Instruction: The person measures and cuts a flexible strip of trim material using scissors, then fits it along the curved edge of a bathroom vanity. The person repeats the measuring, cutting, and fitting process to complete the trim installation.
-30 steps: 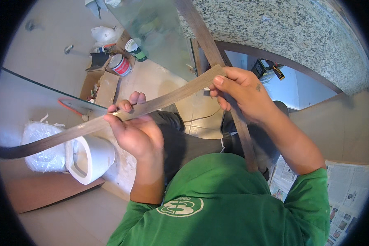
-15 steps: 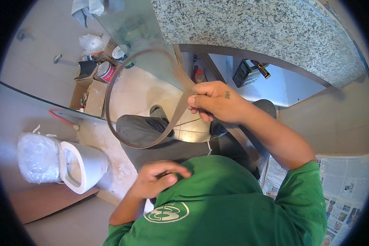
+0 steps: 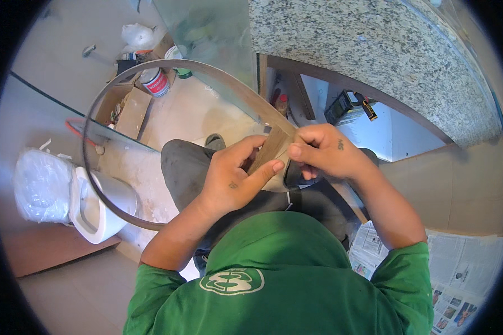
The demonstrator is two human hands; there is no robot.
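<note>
A long, thin brown wood-look edging strip [image 3: 271, 147] curls into a wide loop in front of me, out to the left over the floor and the toilet. My left hand [image 3: 226, 181] is closed on its broad part, thumb on the near side and fingers on the far side. Pinched between thumb and bent fingers of my right hand [image 3: 332, 152] is the strip close to its end, just right of the left hand. Both hands are above my lap; my right fingertips are partly hidden.
A granite countertop [image 3: 369, 61] spans the upper right above an opening with a dark can [image 3: 341, 108]. To the left stand a white toilet [image 3: 98, 226], a glass panel [image 3: 207, 42], a cardboard box [image 3: 133, 114] and a paint tin [image 3: 155, 84]. Newspaper [image 3: 469, 259] lies at lower right.
My left hand has risen from beside my shirt and taken hold of the strip beside my right hand. The loop has widened and swung left; my right hand has shifted slightly right.
</note>
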